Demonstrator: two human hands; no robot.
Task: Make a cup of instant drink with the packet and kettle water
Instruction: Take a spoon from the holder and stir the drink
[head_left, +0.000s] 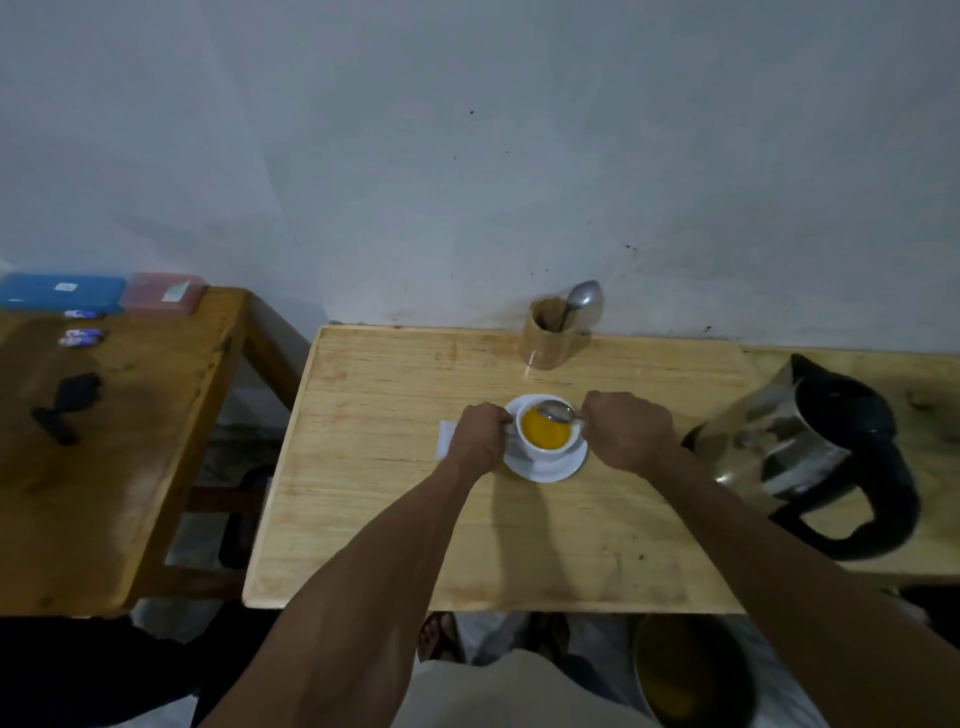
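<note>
A white cup (545, 451) full of orange drink stands on a white saucer (550, 470) in the middle of the light wooden table (395, 519). My left hand (478, 435) grips the cup at its left side, where the handle is hidden. My right hand (626, 431) holds a metal spoon (557, 413) whose bowl lies over the cup's far rim. A white packet (445, 439) lies flat just left of the cup, partly under my left hand. The steel kettle (810, 447) with a black handle stands to the right.
A wooden holder (553, 338) with another spoon stands at the table's back edge by the wall. A darker table (104, 441) at the left carries blue and pink boxes, small packets and a black object. A round bin (691, 670) sits on the floor below.
</note>
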